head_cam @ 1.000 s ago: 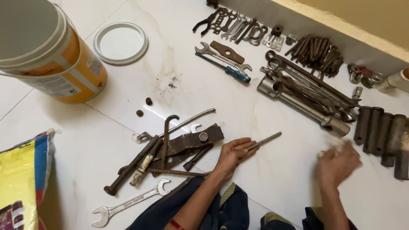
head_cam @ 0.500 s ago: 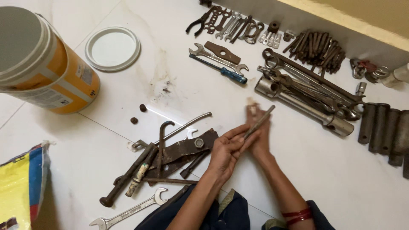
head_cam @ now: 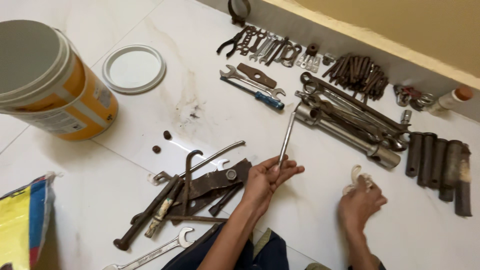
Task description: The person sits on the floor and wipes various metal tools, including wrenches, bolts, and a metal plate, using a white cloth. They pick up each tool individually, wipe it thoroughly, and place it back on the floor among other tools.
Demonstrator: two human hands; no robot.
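Note:
My left hand (head_cam: 268, 181) holds a thin grey metal rod (head_cam: 288, 134) by its lower end, with the rod pointing up and away over the white floor. My right hand (head_cam: 360, 202) is off to the right, closed around a small whitish rag (head_cam: 358, 176), apart from the rod. A heap of rusty bars, a hooked rod and a flat plate (head_cam: 195, 187) lies just left of my left hand. A silver open-ended spanner (head_cam: 150, 251) rests below that heap.
A white and orange bucket (head_cam: 55, 95) stands at the left, its lid (head_cam: 134, 69) beside it. Sorted spanners, pliers, a blue-handled screwdriver (head_cam: 255, 95), box spanner tubes (head_cam: 350, 132), rusty bolts (head_cam: 357, 70) and dark cylinders (head_cam: 440, 162) line the far wall. A yellow sack (head_cam: 22, 225) sits bottom left.
My right hand has pulled away from the rod to the right with the rag. The left hand has tilted the rod more upright.

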